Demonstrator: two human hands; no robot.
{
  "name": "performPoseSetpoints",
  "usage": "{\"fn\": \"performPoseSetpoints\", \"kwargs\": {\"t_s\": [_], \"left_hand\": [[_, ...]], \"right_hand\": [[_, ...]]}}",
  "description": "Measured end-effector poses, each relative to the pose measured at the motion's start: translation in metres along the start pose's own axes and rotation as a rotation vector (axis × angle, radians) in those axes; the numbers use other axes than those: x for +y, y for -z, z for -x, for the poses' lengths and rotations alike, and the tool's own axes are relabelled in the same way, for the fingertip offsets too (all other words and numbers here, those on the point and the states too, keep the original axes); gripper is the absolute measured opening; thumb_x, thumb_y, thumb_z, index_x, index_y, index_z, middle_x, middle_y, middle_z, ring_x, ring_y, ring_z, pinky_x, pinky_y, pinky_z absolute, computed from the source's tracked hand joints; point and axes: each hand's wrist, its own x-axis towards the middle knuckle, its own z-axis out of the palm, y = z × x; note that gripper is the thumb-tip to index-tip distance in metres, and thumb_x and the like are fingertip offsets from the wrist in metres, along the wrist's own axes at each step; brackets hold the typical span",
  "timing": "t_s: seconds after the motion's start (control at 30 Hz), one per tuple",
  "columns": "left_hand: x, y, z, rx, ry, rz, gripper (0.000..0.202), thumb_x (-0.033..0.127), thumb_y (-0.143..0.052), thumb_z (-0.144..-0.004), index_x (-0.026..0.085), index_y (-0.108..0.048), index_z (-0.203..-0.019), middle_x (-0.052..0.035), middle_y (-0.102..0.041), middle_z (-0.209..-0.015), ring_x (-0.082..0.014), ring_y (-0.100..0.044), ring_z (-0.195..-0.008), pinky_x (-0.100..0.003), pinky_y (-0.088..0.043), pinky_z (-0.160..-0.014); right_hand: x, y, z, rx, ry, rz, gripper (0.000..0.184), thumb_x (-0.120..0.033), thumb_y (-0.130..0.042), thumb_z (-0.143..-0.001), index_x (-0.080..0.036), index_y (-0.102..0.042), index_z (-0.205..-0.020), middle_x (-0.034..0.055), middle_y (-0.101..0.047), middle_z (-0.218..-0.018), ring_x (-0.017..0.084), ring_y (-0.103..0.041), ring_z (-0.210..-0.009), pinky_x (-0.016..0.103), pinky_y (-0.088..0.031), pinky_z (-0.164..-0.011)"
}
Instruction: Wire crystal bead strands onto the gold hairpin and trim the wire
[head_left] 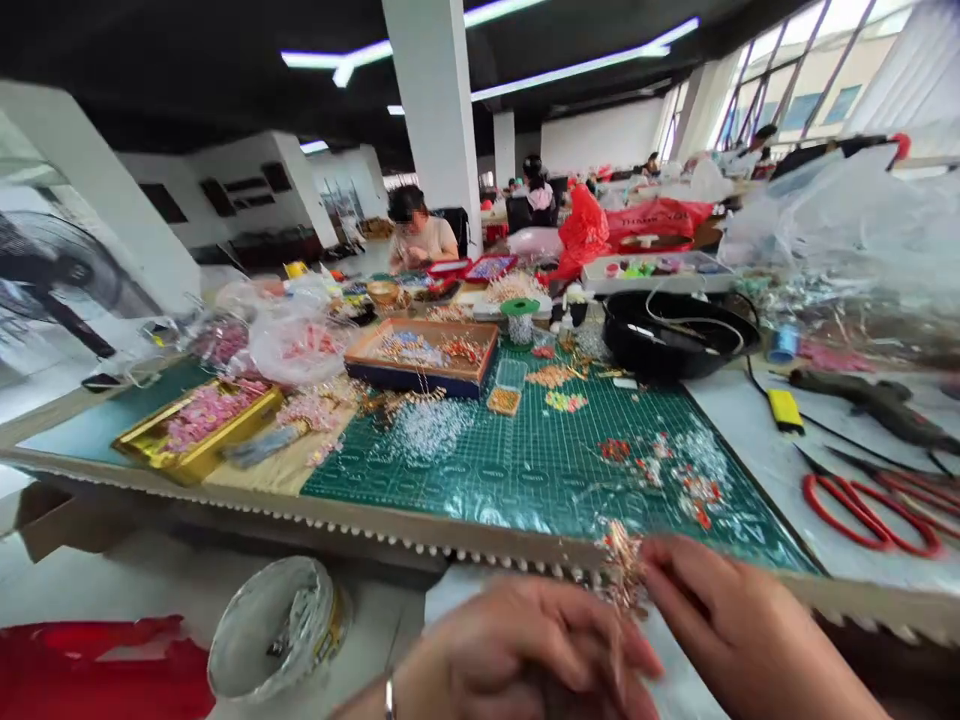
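Just past the table's front edge, both hands are at a small ornament [621,560] of gold wire with clear and red-orange beads. My left hand [532,640], slightly smeared by motion, has its fingers bent around the ornament's lower end. The thumb and index finger of my right hand [724,610] pinch its right side. What lies between the fingertips is partly hidden. Beyond the hands, clear and red beads [701,485] are scattered on a green cutting mat [525,490]. A heap of clear beads [427,430] lies farther left on the mat.
Red-handled scissors [862,515] and a glue gun [874,400] lie at the right. A black bowl [679,335], a wooden tray [420,365] and a gold box [191,440] of pink pieces stand on the table. Below left is a white bucket [274,640]. A person [421,235] sits opposite.
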Motion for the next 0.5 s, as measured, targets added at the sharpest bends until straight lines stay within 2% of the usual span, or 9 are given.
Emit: {"fn": "performPoseSetpoints", "kwargs": {"t_s": [0.07, 0.1, 0.17, 0.23, 0.3, 0.37, 0.43, 0.5], "left_hand": [[0.016, -0.007, 0.003, -0.058, -0.091, 0.052, 0.053, 0.016, -0.062, -0.067, 0.016, -0.070, -0.120, -0.0101, -0.075, -0.105, -0.0174, -0.071, -0.073, -0.018, -0.033, -0.045], [0.023, -0.009, 0.003, -0.029, -0.136, 0.041, 0.059, 0.011, -0.061, -0.066, 0.017, -0.067, -0.125, -0.0113, -0.072, -0.117, -0.0180, -0.072, -0.080, -0.017, -0.034, -0.045], [0.031, -0.010, 0.000, 0.081, -0.183, 0.000, 0.060, 0.005, -0.062, -0.067, 0.018, -0.066, -0.125, -0.0117, -0.069, -0.124, -0.0196, -0.070, -0.095, -0.018, -0.044, -0.058], [0.027, -0.009, -0.004, 0.215, -0.221, -0.050, 0.042, 0.008, -0.068, -0.070, 0.016, -0.071, -0.111, -0.0111, -0.070, -0.118, -0.0210, -0.067, -0.101, -0.024, -0.050, -0.077], [0.017, -0.009, -0.008, 0.315, -0.215, -0.092, 0.025, 0.013, -0.076, -0.072, 0.016, -0.071, -0.096, -0.0082, -0.071, -0.105, -0.0198, -0.066, -0.097, -0.027, -0.051, -0.083], [0.004, -0.009, -0.009, 0.325, -0.147, -0.115, 0.026, 0.014, -0.081, -0.069, 0.017, -0.069, -0.092, -0.0041, -0.069, -0.093, -0.0159, -0.065, -0.088, -0.025, -0.050, -0.079], [-0.005, -0.008, -0.009, 0.266, -0.066, -0.124, 0.039, 0.010, -0.084, -0.065, 0.018, -0.068, -0.100, -0.0032, -0.068, -0.093, -0.0141, -0.065, -0.085, -0.023, -0.049, -0.075], [-0.008, -0.008, -0.007, 0.243, -0.004, -0.110, 0.052, 0.007, -0.086, -0.061, 0.019, -0.065, -0.107, -0.0057, -0.067, -0.101, -0.0169, -0.065, -0.093, -0.023, -0.050, -0.074]], "right_hand": [[-0.009, 0.004, 0.004, -0.188, 0.009, -0.063, 0.038, -0.049, -0.040, -0.096, -0.023, -0.061, -0.078, 0.0042, -0.066, -0.076, 0.020, -0.060, -0.069, 0.031, -0.046, -0.065], [-0.014, 0.006, 0.006, -0.280, -0.021, -0.116, 0.035, -0.046, -0.041, -0.096, -0.023, -0.060, -0.078, 0.0033, -0.065, -0.076, 0.018, -0.058, -0.069, 0.030, -0.044, -0.065], [-0.023, 0.007, 0.011, -0.405, -0.098, -0.228, 0.031, -0.042, -0.046, -0.094, -0.022, -0.054, -0.072, 0.0006, -0.058, -0.070, 0.015, -0.051, -0.064, 0.026, -0.039, -0.058], [-0.028, 0.007, 0.015, -0.457, -0.174, -0.385, 0.029, -0.042, -0.052, -0.091, -0.021, -0.052, -0.071, -0.0015, -0.051, -0.065, 0.013, -0.044, -0.060, 0.024, -0.034, -0.053], [-0.030, 0.005, 0.018, -0.429, -0.234, -0.566, 0.031, -0.047, -0.055, -0.090, -0.020, -0.054, -0.074, -0.0018, -0.050, -0.065, 0.012, -0.043, -0.059, 0.023, -0.035, -0.053], [-0.031, 0.003, 0.019, -0.309, -0.262, -0.638, 0.034, -0.052, -0.055, -0.090, -0.020, -0.057, -0.078, -0.0007, -0.054, -0.067, 0.012, -0.048, -0.059, 0.023, -0.039, -0.053], [-0.032, -0.001, 0.019, -0.164, -0.259, -0.553, 0.032, -0.049, -0.053, -0.092, -0.020, -0.060, -0.081, 0.0007, -0.061, -0.070, 0.014, -0.055, -0.062, 0.023, -0.043, -0.055], [-0.032, -0.004, 0.020, -0.020, -0.208, -0.365, 0.027, -0.042, -0.051, -0.093, -0.021, -0.063, -0.081, 0.0003, -0.065, -0.070, 0.014, -0.060, -0.062, 0.023, -0.045, -0.055]]}}
